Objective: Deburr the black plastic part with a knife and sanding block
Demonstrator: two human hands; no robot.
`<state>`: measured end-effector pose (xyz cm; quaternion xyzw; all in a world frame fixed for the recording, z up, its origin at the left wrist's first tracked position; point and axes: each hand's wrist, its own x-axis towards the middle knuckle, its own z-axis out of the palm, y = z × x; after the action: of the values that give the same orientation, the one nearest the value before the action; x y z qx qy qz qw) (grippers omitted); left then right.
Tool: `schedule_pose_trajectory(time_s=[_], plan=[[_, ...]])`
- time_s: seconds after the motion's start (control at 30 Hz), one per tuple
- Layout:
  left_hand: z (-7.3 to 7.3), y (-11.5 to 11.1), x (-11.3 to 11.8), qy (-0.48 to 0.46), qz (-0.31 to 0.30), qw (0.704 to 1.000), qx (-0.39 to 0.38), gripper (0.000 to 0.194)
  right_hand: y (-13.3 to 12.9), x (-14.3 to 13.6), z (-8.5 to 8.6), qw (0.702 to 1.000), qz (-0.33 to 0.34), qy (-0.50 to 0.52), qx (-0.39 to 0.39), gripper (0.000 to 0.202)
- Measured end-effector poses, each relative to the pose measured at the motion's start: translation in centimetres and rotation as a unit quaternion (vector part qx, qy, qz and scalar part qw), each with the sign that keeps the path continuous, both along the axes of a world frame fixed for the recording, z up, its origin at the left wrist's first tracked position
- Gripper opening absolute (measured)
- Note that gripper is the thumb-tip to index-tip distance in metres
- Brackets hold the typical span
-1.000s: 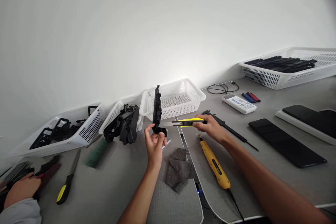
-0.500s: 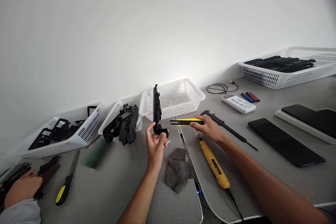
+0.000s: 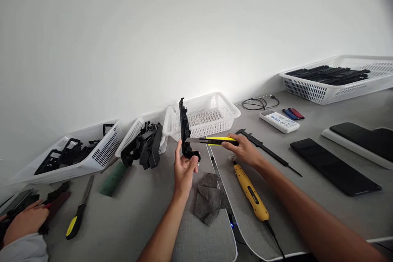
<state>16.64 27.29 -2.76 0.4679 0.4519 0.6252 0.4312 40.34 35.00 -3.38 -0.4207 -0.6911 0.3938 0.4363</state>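
Note:
My left hand (image 3: 184, 174) is closed round the lower end of a long black plastic part (image 3: 184, 125), which stands upright with a short foot bent to the right. In my right hand (image 3: 244, 150) is a yellow and black utility knife (image 3: 218, 141), pointing left. Its blade is out and its tip is at the part's lower section, just above my left fingers; whether it touches cannot be made out. Below my hands lies a crumpled dark grey cloth (image 3: 208, 198). A yellow corded power tool (image 3: 251, 192) rests under my right wrist.
White baskets (image 3: 201, 131) line the wall, some with black parts. On the right are calipers (image 3: 267, 151), a white device (image 3: 278, 120), a cable (image 3: 254, 103) and a black slab (image 3: 334, 166). At left lie a file (image 3: 80, 208), a green plate (image 3: 113, 179) and a co-worker's hand (image 3: 26, 221).
The knife blade has come out of the handle and now reaches left to the black part. My left hand has shifted slightly right, and the part has turned a little.

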Motion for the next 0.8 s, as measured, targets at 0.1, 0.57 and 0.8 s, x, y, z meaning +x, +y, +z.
schedule_pose_trajectory(time_s=[0.1, 0.57, 0.8], plan=[[0.01, -0.09, 0.15, 0.003, -0.002, 1.000, -0.002, 0.104, 0.02, 0.38, 0.37, 0.999, -0.021, 0.025, 0.005, 0.047], [-0.41, -0.05, 0.15, 0.005, -0.007, 1.000, 0.008, 0.098, -0.20, 0.47, 0.61, 0.998, -0.048, 0.031, -0.005, 0.045], [-0.60, -0.24, 0.44, 0.007, -0.012, 1.000, 0.019, 0.099, -0.25, 0.22, 0.37, 1.000, 0.019, 0.011, -0.021, 0.045]])
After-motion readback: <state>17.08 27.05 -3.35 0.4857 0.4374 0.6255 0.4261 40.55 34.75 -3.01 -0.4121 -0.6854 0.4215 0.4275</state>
